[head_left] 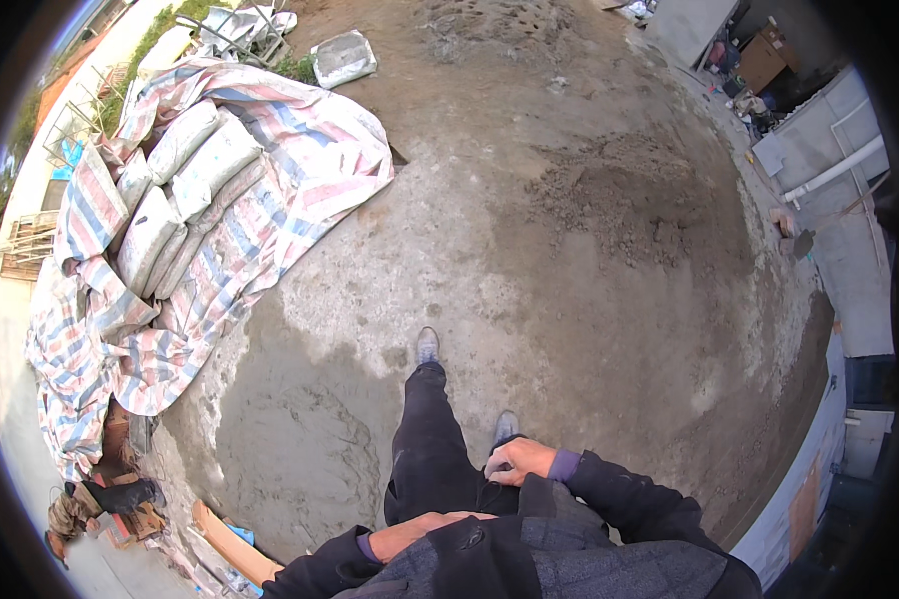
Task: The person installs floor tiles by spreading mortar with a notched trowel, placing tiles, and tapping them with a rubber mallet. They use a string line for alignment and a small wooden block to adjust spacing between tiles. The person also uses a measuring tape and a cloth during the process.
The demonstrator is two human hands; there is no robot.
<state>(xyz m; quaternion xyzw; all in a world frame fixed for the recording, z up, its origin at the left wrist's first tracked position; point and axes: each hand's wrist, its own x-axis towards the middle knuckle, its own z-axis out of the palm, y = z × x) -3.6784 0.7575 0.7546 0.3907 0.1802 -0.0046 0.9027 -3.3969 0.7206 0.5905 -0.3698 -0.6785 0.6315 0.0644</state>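
Observation:
My right hand [521, 461] is in front of my waist, its fingers curled together close to the dark jacket [589, 534]. Whatever it may pinch is too small to make out. Lower and to the left, my left hand [420, 534] lies across the front of my body against the jacket. Its fingers are mostly hidden. Below the hands, my legs in black trousers [432, 439] are in mid-stride, the left shoe [428, 345] ahead of the right shoe [506, 426].
At left, several filled sacks [215, 160] lie on a striped tarp [315, 190]. Wet grey mortar [290, 439] covers ground nearby. Damp, rough sand [629, 200] spreads ahead right. A lone sack [344, 58] sits farther off. A white pipe [834, 170] runs along the right wall.

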